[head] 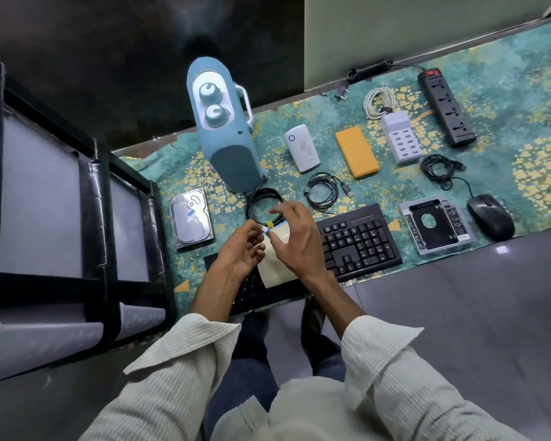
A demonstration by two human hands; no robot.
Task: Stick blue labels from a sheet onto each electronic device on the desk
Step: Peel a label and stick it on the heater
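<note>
A cream label sheet (275,268) with a blue strip along its top edge is held over the black keyboard (360,241). My right hand (295,240) grips the sheet from the right. Fingers of my left hand (245,249) pinch a small blue label (265,229) at the sheet's top left corner. Just behind the hands lies a coiled black cable (261,202) with a yellow tie. The hard drive (190,218) on the left carries a blue label. A tall blue heater (221,122) stands behind it.
On the patterned green mat (506,100) lie a white router (301,148), an orange power bank (357,151), a white USB charger (401,136), a black power strip (446,106), a drive caddy (436,224), a black mouse (490,216), and more coiled cables (322,190). Black chairs (61,202) stand at left.
</note>
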